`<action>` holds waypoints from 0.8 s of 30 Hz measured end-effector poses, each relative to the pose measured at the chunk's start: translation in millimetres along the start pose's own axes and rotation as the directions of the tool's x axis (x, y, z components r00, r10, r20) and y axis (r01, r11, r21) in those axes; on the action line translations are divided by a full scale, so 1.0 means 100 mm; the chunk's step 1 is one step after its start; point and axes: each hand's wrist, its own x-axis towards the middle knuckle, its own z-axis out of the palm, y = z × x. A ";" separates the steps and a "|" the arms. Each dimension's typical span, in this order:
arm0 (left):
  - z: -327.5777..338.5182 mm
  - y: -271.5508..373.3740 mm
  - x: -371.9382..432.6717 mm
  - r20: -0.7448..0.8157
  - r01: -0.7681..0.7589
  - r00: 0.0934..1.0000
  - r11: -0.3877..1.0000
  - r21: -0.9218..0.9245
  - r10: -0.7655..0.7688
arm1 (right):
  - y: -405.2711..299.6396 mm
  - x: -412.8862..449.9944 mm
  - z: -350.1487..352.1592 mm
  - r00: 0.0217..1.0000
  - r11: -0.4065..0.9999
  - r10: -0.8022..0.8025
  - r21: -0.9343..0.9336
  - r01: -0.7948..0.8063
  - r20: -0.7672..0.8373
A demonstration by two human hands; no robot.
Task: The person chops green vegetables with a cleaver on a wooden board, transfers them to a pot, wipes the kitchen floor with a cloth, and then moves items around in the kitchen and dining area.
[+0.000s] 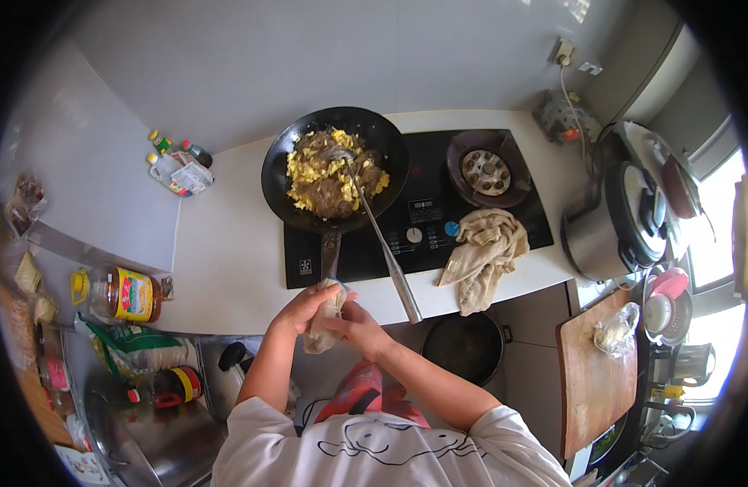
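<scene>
Both my left hand [304, 306] and my right hand [359, 329] hold a small plastic bag [325, 325] with pale contents, just in front of the counter's edge. Behind it is the handle [330, 249] of a black wok [276, 164] on the cooktop. Scrambled egg with brownish noodle-like food [334, 195] fills the middle of the wok. A metal ladle [380, 234] lies with its head in the food and its handle reaching over the counter's edge.
A crumpled cloth [489, 249] lies on the cooktop [422, 255] below a gas burner [486, 172]. An electric pressure cooker [611, 222] stands right. Sauce bottles [167, 167] and an oil jug [121, 295] are left. A dark pan [462, 347] sits below the counter.
</scene>
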 end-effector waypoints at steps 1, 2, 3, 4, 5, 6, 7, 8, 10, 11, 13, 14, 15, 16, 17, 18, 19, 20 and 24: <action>-0.01 0.04 0.05 0.018 0.043 0.999 0.999 -0.006 -0.043 | -0.02 0.05 0.06 1.000 1.000 -0.004 -0.010 0.004 -0.011; -0.02 0.04 0.09 0.046 0.048 0.998 0.999 0.005 -0.049 | -0.02 0.07 0.12 0.993 0.986 0.095 0.140 -0.085 -0.069; -0.03 0.03 0.16 0.081 0.047 0.996 0.999 0.019 -0.049 | -0.01 0.14 0.14 0.974 0.945 0.192 0.288 -0.152 -0.116; -0.01 0.05 0.16 0.130 0.039 0.991 0.999 -0.030 -0.035 | 0.07 0.20 0.19 0.983 0.959 0.070 0.283 -0.020 -0.168; 0.02 0.09 0.17 0.140 0.031 0.990 0.999 -0.025 -0.027 | 0.09 0.25 0.20 0.983 0.961 0.060 0.275 -0.009 -0.175; 0.04 0.10 0.17 0.160 0.034 0.987 0.997 -0.065 -0.023 | 0.06 0.24 0.25 0.973 0.955 0.104 0.295 -0.040 -0.205; 0.06 0.10 0.18 0.181 0.038 0.983 0.994 -0.105 -0.018 | 0.04 0.24 0.28 0.961 0.947 0.147 0.315 -0.068 -0.236; 0.06 0.07 0.21 0.127 0.091 0.989 0.987 -0.134 -0.074 | 0.07 0.26 0.27 0.945 0.961 0.116 0.277 -0.028 -0.306; 0.13 0.07 0.20 0.085 0.057 0.995 0.996 -0.073 -0.051 | 0.08 0.22 0.26 0.945 0.963 0.009 0.257 0.079 -0.326; 0.18 0.08 0.21 0.042 0.019 0.999 1.000 -0.017 -0.019 | 0.07 0.19 0.24 0.936 0.957 -0.093 0.230 0.178 -0.339; 0.26 0.10 0.19 0.034 -0.016 0.999 0.999 -0.028 0.017 | 0.00 0.13 0.26 0.912 0.937 -0.121 0.258 0.236 -0.392; 0.29 0.09 0.19 0.029 -0.066 0.997 0.998 -0.025 0.067 | 0.00 0.10 0.24 0.912 0.937 -0.144 0.244 0.250 -0.383; 0.32 0.08 0.18 0.024 -0.119 0.992 0.993 -0.022 0.120 | -0.01 0.07 0.22 0.913 0.937 -0.169 0.226 0.266 -0.373; 0.38 0.07 0.17 -0.004 -0.122 0.993 0.992 -0.014 0.122 | 0.05 0.06 0.18 0.913 0.945 -0.202 0.174 0.277 -0.355; 0.42 0.01 0.19 -0.011 -0.160 0.987 0.987 -0.013 0.160 | 0.07 0.00 0.16 0.905 0.941 -0.210 0.175 0.289 -0.370; 0.50 -0.01 0.18 -0.005 -0.150 0.989 0.988 -0.019 0.150 | 0.06 -0.09 0.13 0.907 0.926 -0.231 0.206 0.316 -0.353; 0.59 -0.02 0.17 0.000 -0.141 0.990 0.990 -0.025 0.141 | 0.08 -0.16 0.11 0.907 0.910 -0.254 0.236 0.342 -0.336; 0.69 -0.03 0.19 0.008 -0.146 0.989 0.988 -0.052 0.147 | 0.17 -0.17 0.04 0.881 0.890 -0.296 0.228 0.395 -0.370; 1.01 0.02 0.44 0.109 -0.107 0.989 0.991 0.083 0.098 | -0.05 -0.47 -0.22 0.851 0.904 -0.312 0.143 0.402 -0.423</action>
